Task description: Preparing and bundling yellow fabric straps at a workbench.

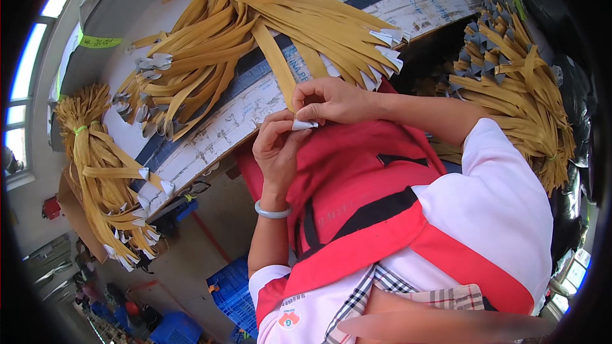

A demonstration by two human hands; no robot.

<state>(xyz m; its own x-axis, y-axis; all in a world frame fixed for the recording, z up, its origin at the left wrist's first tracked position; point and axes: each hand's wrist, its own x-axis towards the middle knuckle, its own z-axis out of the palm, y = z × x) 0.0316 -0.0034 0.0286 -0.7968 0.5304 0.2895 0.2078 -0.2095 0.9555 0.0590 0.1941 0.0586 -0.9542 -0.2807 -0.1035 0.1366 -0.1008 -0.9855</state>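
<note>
A tan strap (274,60) ends between left hand (275,151) and right hand (338,99), fingertips together, pinching near its white tip (303,125); fingers curl, forearms converging.

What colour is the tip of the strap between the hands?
White tip, on a mustard-yellow strap; shows best in the head view.

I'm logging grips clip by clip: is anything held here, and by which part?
A tan strap, held at its white-tipped end by the left hand and right hand together.
</note>
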